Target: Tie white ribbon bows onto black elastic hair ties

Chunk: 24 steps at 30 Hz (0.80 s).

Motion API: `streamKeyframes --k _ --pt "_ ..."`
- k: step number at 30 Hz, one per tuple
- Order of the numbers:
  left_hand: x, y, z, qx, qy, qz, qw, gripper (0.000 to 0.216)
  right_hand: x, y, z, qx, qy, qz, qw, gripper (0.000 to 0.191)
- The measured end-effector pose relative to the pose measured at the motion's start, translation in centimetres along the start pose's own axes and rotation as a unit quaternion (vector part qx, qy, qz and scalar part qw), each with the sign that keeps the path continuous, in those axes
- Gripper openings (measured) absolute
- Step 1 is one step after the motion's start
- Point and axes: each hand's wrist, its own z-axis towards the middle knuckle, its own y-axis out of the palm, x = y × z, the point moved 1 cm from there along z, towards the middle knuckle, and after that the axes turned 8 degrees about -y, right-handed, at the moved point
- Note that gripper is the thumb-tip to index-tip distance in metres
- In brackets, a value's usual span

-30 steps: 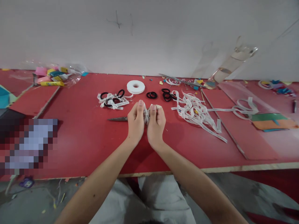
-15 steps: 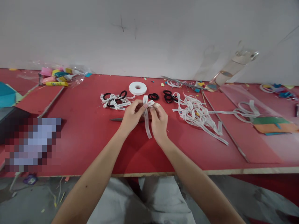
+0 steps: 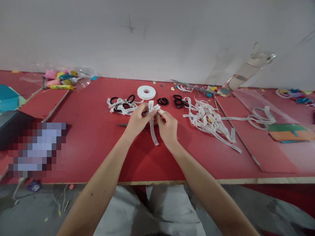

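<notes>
Head view shows the left hand (image 3: 136,122) and right hand (image 3: 168,127), pressed together a second ago, now slightly apart, each grip pinching the printed white ribbon (image 3: 152,126), its tail hanging free above the tabletop (image 3: 93,144).

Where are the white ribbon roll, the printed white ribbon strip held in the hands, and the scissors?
White ribbon roll (image 3: 146,92), head view: point on its flat top face.
Printed white ribbon strip (image 3: 153,133), head view: on the hanging tail.
Metal scissors (image 3: 122,125), head view: on the blade tip.

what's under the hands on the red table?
A scissors blade pokes out to the side of the left hand; the rest is covered by both hands. A white ribbon strip, pinched by the left hand and right hand, hangs down between them.
</notes>
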Motion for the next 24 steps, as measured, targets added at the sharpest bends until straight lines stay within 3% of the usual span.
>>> streamKeyframes --k 8,24 --pt "0.3 0.9 -0.5 0.061 0.014 -0.036 0.997 0.016 0.1 0.3 -0.2 -0.023 -0.021 -0.062 0.998 0.024" --pt "0.5 0.7 -0.8 0.089 0.035 -0.038 0.995 0.023 0.3 0.3 0.0 -0.042 -0.015 -0.052 0.998 0.022"
